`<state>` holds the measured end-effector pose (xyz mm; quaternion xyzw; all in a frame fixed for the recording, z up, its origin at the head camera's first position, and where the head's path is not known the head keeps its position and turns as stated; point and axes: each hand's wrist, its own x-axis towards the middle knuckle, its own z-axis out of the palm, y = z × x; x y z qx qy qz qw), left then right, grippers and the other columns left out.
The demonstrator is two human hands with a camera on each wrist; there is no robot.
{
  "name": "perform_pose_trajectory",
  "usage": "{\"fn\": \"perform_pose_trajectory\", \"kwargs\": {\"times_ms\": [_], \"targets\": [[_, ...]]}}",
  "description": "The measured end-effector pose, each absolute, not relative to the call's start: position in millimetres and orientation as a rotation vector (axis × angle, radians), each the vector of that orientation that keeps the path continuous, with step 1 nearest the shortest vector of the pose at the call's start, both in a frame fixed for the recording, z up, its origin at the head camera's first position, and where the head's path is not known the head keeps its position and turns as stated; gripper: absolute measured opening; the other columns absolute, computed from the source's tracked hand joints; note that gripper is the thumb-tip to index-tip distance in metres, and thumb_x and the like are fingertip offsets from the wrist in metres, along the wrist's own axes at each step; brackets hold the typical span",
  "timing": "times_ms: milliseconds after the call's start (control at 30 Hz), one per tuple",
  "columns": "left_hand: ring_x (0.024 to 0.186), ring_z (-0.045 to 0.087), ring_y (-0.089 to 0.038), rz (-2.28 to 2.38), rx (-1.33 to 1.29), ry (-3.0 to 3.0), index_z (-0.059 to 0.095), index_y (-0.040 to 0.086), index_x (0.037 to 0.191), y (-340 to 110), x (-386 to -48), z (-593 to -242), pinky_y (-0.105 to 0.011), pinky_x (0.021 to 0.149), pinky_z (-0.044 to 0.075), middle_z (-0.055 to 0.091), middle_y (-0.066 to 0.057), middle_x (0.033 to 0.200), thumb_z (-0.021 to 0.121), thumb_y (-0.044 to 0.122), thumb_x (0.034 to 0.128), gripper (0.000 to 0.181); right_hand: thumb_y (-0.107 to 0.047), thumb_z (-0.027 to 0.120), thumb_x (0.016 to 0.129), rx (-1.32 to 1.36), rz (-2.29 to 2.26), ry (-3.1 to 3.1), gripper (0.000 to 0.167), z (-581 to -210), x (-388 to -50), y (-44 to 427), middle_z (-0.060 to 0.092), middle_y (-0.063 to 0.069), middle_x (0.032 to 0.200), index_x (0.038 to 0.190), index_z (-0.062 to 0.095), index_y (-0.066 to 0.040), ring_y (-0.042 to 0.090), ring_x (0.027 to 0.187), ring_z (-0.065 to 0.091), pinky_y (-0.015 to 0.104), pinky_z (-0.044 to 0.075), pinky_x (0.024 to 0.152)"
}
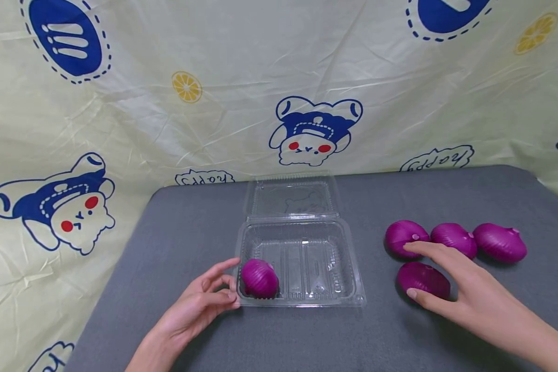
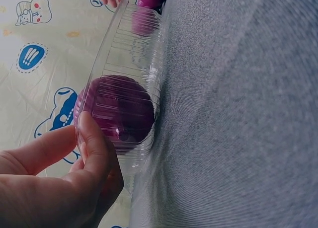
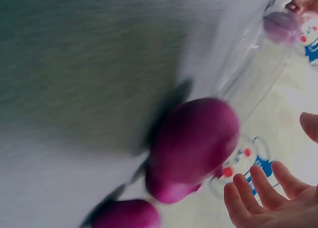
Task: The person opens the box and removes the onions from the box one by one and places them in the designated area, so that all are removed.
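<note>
My left hand [image 1: 197, 302] pinches the left rim of a clear plastic clamshell box [image 1: 311, 268] between thumb and fingers; the left wrist view shows this grip close up. One purple onion [image 1: 260, 279] sits in the box's near left corner. Over on the right, my right hand [image 1: 469, 287] hovers with thumb and fingers spread above the nearest loose onion [image 1: 420, 279]. In the right wrist view its fingers [image 3: 268, 188] stand apart from the onions. Behind that onion three more lie in a row: a left one [image 1: 402, 235], a middle one [image 1: 451, 237] and a right one [image 1: 499, 243].
The box's lid [image 1: 293, 199] lies folded back toward the far edge of the grey cloth-covered table [image 1: 186, 227]. A pale printed curtain [image 1: 232, 129] hangs right behind the table. Grey tabletop separates the box from the loose onions.
</note>
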<state>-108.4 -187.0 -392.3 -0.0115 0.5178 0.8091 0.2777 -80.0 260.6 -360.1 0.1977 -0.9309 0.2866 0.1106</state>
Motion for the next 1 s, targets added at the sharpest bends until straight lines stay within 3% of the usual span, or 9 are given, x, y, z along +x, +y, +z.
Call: {"fn": "perform_pose_trajectory", "kwargs": {"times_ms": [100, 233, 367, 467, 700, 1000], "targets": [[0.079, 0.059, -0.019, 2.167, -0.037, 1.398, 0.027, 0.004, 0.153, -187, -109, -392, -0.031, 0.082, 0.052, 0.049, -0.007, 0.096, 0.057, -0.015, 0.0867, 0.075, -0.022, 0.088, 0.074, 0.663, 0.850, -2.717, 0.074, -356, -82, 246, 0.051, -0.014, 0.132, 0.137, 0.052, -0.033, -0.003, 0.121, 0.041, 0.003, 0.025, 0.097], [0.079, 0.059, -0.020, 2.157, -0.032, 1.410, 0.026, 0.003, 0.153, -186, -108, -391, -0.031, 0.082, 0.052, 0.048, -0.008, 0.096, 0.058, -0.014, 0.0865, 0.076, -0.029, 0.084, 0.079, 0.771, 0.822, -2.755, 0.066, -354, -88, 230, 0.052, -0.016, 0.132, 0.137, 0.051, -0.033, 0.002, 0.121, 0.045, 0.006, 0.030, 0.098], [0.079, 0.059, -0.021, 2.154, -0.039, 1.414, 0.025, 0.003, 0.153, -185, -108, -391, -0.032, 0.082, 0.052, 0.048, -0.008, 0.096, 0.058, -0.014, 0.0865, 0.076, -0.044, 0.075, 0.085, 0.839, 0.806, -2.858, 0.057, -353, -95, 216, 0.051, -0.017, 0.133, 0.137, 0.052, -0.033, 0.007, 0.122, 0.048, 0.027, 0.048, 0.095], [0.079, 0.059, -0.020, 2.155, -0.048, 1.414, 0.024, 0.003, 0.153, -185, -108, -391, -0.032, 0.082, 0.052, 0.049, -0.007, 0.096, 0.058, -0.014, 0.0868, 0.076, -0.049, 0.070, 0.087, 0.887, 0.822, -2.935, 0.056, -351, -101, 204, 0.051, -0.016, 0.134, 0.138, 0.052, -0.035, 0.010, 0.123, 0.049, 0.041, 0.053, 0.090], [0.078, 0.059, -0.019, 2.164, -0.059, 1.400, 0.026, 0.003, 0.153, -185, -108, -390, -0.032, 0.082, 0.053, 0.049, -0.007, 0.096, 0.057, -0.014, 0.0879, 0.074, -0.044, 0.070, 0.089, 1.065, 0.848, -3.014, 0.053, -347, -113, 177, 0.049, -0.015, 0.137, 0.138, 0.049, -0.037, 0.012, 0.127, 0.047, 0.046, 0.050, 0.094], [0.077, 0.059, -0.019, 2.177, 0.003, 1.412, 0.028, 0.001, 0.151, -185, -108, -392, -0.032, 0.082, 0.053, 0.049, -0.008, 0.096, 0.058, -0.013, 0.0874, 0.072, -0.038, 0.067, 0.093, 1.324, 0.810, -2.979, 0.052, -352, -126, 148, 0.045, -0.017, 0.142, 0.141, 0.048, -0.037, 0.005, 0.130, 0.042, 0.040, 0.048, 0.099]]}}
